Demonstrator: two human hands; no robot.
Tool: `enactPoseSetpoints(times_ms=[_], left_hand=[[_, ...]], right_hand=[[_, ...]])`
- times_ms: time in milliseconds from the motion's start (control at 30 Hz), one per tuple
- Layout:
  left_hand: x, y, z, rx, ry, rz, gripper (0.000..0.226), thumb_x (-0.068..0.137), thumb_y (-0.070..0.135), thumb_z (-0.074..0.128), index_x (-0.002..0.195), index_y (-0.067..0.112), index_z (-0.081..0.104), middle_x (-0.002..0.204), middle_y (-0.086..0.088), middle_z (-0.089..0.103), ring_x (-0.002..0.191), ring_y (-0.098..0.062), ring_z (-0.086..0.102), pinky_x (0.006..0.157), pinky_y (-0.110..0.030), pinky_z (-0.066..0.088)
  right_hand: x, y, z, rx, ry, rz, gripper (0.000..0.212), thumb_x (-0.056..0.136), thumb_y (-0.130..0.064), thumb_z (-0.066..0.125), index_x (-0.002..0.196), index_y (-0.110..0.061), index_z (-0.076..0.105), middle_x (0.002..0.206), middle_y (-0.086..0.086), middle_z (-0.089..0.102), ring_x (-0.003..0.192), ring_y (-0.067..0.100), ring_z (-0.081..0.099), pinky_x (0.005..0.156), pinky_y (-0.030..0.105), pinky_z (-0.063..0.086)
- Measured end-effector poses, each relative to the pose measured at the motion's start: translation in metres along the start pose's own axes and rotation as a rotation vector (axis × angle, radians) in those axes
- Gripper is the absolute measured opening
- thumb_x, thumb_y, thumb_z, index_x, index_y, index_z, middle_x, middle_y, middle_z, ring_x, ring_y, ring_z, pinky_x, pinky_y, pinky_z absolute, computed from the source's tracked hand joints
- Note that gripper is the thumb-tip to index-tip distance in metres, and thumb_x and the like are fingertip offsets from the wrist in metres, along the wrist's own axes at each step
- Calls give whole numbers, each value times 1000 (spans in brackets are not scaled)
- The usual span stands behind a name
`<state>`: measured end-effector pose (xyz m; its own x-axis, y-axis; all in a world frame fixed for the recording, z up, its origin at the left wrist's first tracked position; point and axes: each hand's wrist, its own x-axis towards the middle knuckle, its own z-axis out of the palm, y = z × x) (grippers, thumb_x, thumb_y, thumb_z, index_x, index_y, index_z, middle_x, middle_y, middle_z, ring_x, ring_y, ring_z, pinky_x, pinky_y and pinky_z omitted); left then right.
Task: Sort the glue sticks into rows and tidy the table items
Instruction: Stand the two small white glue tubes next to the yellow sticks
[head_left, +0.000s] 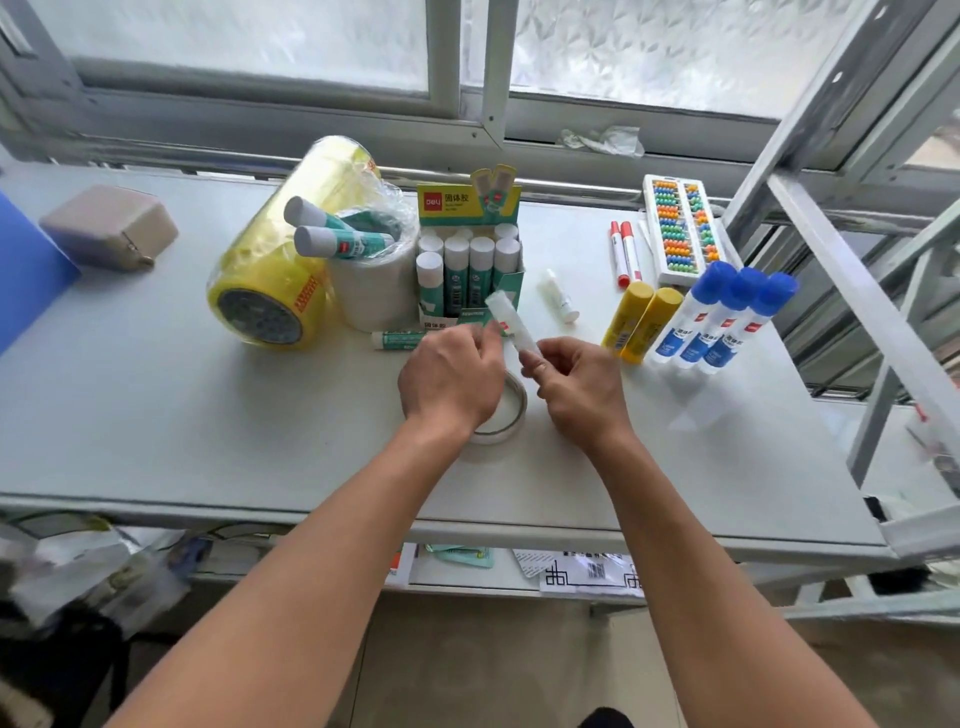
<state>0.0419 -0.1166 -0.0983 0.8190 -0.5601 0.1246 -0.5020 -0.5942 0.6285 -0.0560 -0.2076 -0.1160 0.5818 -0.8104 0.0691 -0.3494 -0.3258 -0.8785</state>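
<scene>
From the head view, we hold one glue stick (508, 321) above the table (156, 415), just in front of the open glue box (467, 270). Our right hand (582, 389) pinches its lower end between thumb and fingers, closed on it. Our left hand (452, 379) curls in at the stick's middle, but whether it truly grips is hidden behind the knuckles, so we cannot tell. The stick is motion-blurred and tilts up to the left.

Upright sticks already stand in rows in the box. One more stick (397, 340) lies flat on the table just left of our left hand, and two sticks (337, 234) rest in the core of a white tape roll (371, 291) beside the yellow roll (280, 260). A small tape ring (506, 415) sits under our hands. To the right lie two yellow sticks (641, 322), touching side by side, and three blue-capped bottles (722, 322) in a neat row, with red markers (623, 254) and an abacus (680, 228) behind them.

We judge the step to be placing the held stick. To do it well, we should turn it upright, cap up, line it over a free slot, and lower it straight so neighbours stay standing. Letting one hand carry it while the other steadies the box seems wise.
</scene>
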Motion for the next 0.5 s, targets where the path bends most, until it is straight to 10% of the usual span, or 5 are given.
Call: enactPoseSetpoints(times_ms=[200,500], left_hand=[[-1,10,12,-232,-74,64,32,91,43,50,81,19,68,81,-3,71,81,-27,64,70,-36,52],[3,-5,13,-164,50,48,25,91,41,57,94,18,67,90,-6,73,85,-30,65,72,-40,54]], right_hand=[[5,-3,1,-68,-43,-41,12,90,-24,67,96,-17,74,80,-1,72,69,15,65,65,37,56],[32,-42,7,-467,59,13,67,85,-5,59,146,-3,30,151,21,31,131,36,44,102,35,42]])
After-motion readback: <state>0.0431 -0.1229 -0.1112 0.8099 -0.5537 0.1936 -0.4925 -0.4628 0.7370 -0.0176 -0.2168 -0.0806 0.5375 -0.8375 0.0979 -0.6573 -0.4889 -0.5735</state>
